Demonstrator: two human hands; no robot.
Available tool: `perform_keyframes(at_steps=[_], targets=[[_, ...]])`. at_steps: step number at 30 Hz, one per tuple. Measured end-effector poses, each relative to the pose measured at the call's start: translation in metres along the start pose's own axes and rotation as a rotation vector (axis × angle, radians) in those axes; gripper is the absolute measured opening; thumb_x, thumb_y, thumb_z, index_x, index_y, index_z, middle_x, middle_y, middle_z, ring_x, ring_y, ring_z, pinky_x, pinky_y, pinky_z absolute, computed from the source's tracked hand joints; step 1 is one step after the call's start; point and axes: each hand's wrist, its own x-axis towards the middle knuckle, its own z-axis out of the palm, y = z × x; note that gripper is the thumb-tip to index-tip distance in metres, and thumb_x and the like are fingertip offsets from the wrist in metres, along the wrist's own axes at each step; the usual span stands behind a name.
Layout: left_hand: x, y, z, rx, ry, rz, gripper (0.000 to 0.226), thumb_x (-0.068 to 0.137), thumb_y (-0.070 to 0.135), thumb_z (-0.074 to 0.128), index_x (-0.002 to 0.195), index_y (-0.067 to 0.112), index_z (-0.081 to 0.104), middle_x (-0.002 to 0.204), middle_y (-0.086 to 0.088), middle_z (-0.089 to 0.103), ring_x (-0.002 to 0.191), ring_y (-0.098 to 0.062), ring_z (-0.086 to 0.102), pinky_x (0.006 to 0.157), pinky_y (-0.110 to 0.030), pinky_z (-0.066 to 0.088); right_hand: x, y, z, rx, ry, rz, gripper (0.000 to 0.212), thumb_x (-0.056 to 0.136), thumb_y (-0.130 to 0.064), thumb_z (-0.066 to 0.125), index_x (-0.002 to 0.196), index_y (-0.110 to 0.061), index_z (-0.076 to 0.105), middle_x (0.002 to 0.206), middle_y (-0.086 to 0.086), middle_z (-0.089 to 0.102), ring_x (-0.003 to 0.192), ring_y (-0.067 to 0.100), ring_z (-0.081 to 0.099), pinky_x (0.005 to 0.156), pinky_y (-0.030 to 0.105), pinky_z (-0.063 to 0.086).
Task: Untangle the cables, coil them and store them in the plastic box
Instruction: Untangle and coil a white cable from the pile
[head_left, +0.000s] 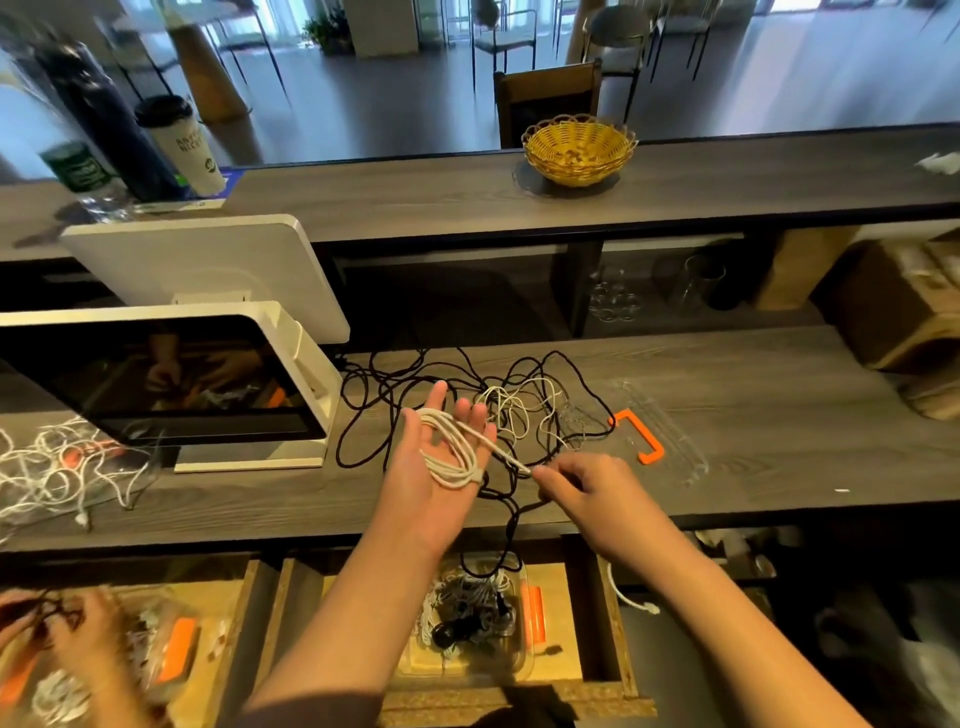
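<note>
My left hand (436, 467) is held palm up over the counter, fingers straight, with a white cable (451, 451) wound in several loops around it. My right hand (582, 486) pinches the free end of that white cable just right of the palm. Behind the hands lies a tangle of black cable (384, 395) mixed with thin white cable (519, 410). A clear plastic lid with an orange clip (641, 434) lies to the right of the tangle. Below the counter edge, a clear plastic box (467, 623) holds coiled cables.
A white point-of-sale screen (171, 384) stands at the left, with more white cables (52, 473) beside it. Another person's hands (47, 634) work at the lower left. A yellow basket (579, 150) sits on the upper shelf. Cardboard boxes (904, 306) stand at the right.
</note>
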Motion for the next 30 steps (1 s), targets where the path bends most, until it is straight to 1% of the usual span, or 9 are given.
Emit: perform_keyframes(at_steps=[5, 8, 11, 17, 21, 24, 25, 27, 30], targets=[[0.010, -0.018, 0.012, -0.003, 0.093, 0.102, 0.043, 0.106, 0.045, 0.040, 0.129, 0.017, 0.063, 0.067, 0.003, 0.052, 0.057, -0.007, 0.051, 0.075, -0.031, 0.053, -0.006, 0.002, 0.000, -0.015, -0.060, -0.067, 0.030, 0.101, -0.040, 0.052, 0.085, -0.020, 0.068, 0.069, -0.003, 0.063, 0.060, 0.010, 0.055, 0.053, 0.020, 0.039], [0.018, -0.029, 0.024, 0.110, 0.116, 0.196, 0.045, 0.105, 0.049, 0.036, 0.129, 0.020, 0.061, 0.064, 0.005, 0.047, 0.051, -0.005, 0.037, 0.049, -0.019, 0.036, -0.007, 0.004, -0.005, -0.010, -0.130, -0.093, 0.029, 0.101, -0.038, 0.052, 0.081, -0.021, 0.065, 0.066, -0.005, 0.058, 0.057, 0.008, 0.051, 0.054, 0.022, 0.039], [0.023, -0.037, 0.032, 0.373, 0.144, 0.349, 0.041, 0.106, 0.049, 0.036, 0.124, 0.025, 0.063, 0.065, 0.007, 0.044, 0.053, -0.004, 0.033, 0.049, -0.020, 0.030, -0.009, 0.003, -0.014, 0.044, -0.172, -0.128, 0.026, 0.101, -0.037, 0.053, 0.081, -0.025, 0.065, 0.071, -0.001, 0.063, 0.066, 0.018, 0.060, 0.064, 0.036, 0.049], [0.020, -0.067, 0.027, 1.132, 0.229, 0.611, 0.029, 0.106, 0.045, 0.037, 0.107, 0.031, 0.063, 0.068, 0.003, 0.049, 0.046, 0.000, 0.042, 0.042, -0.013, 0.032, -0.011, 0.011, -0.023, 0.155, -0.057, -0.201, 0.020, 0.098, -0.025, 0.056, 0.082, -0.024, 0.067, 0.067, -0.006, 0.063, 0.058, 0.003, 0.052, 0.056, 0.022, 0.039], [0.021, -0.081, 0.021, 1.425, 0.192, 0.422, 0.052, 0.101, 0.062, 0.024, 0.111, 0.032, 0.065, 0.082, 0.006, 0.059, 0.067, -0.002, 0.053, 0.056, -0.023, 0.039, -0.009, 0.026, -0.027, 0.198, -0.090, -0.147, 0.022, 0.096, -0.014, 0.053, 0.077, -0.019, 0.064, 0.056, -0.017, 0.054, 0.053, 0.001, 0.046, 0.052, 0.020, 0.033], [0.023, -0.082, 0.018, 1.520, 0.033, 0.210, 0.062, 0.097, 0.071, 0.019, 0.106, 0.035, 0.069, 0.109, -0.009, 0.069, 0.094, -0.018, 0.064, 0.077, -0.030, 0.046, -0.007, 0.032, -0.035, 0.169, -0.109, -0.182, 0.022, 0.099, -0.016, 0.053, 0.079, -0.021, 0.061, 0.069, -0.009, 0.061, 0.056, -0.001, 0.048, 0.056, 0.022, 0.037], [0.020, -0.082, 0.019, 1.514, -0.010, 0.128, 0.066, 0.094, 0.075, 0.019, 0.100, 0.034, 0.070, 0.101, -0.005, 0.071, 0.093, -0.016, 0.064, 0.082, -0.032, 0.048, -0.005, 0.033, -0.038, 0.153, -0.112, -0.198, 0.022, 0.100, -0.017, 0.052, 0.080, -0.024, 0.060, 0.075, -0.006, 0.064, 0.059, -0.002, 0.052, 0.059, 0.022, 0.040], [0.013, -0.084, 0.022, 1.506, -0.066, -0.016, 0.068, 0.085, 0.082, 0.017, 0.089, 0.033, 0.063, 0.080, 0.005, 0.062, 0.075, -0.010, 0.056, 0.071, -0.030, 0.045, -0.001, 0.037, -0.042, 0.106, -0.112, -0.221, 0.020, 0.101, -0.020, 0.052, 0.085, -0.027, 0.061, 0.081, -0.005, 0.067, 0.069, 0.001, 0.059, 0.068, 0.026, 0.049], [0.007, -0.084, 0.020, 1.526, -0.131, -0.130, 0.058, 0.082, 0.085, 0.013, 0.106, 0.048, 0.052, 0.083, 0.001, 0.054, 0.070, -0.009, 0.046, 0.062, -0.024, 0.039, 0.005, 0.040, -0.049, 0.026, -0.080, -0.249, 0.011, 0.099, -0.027, 0.057, 0.091, -0.026, 0.065, 0.082, -0.008, 0.067, 0.077, 0.002, 0.061, 0.071, 0.023, 0.050]])
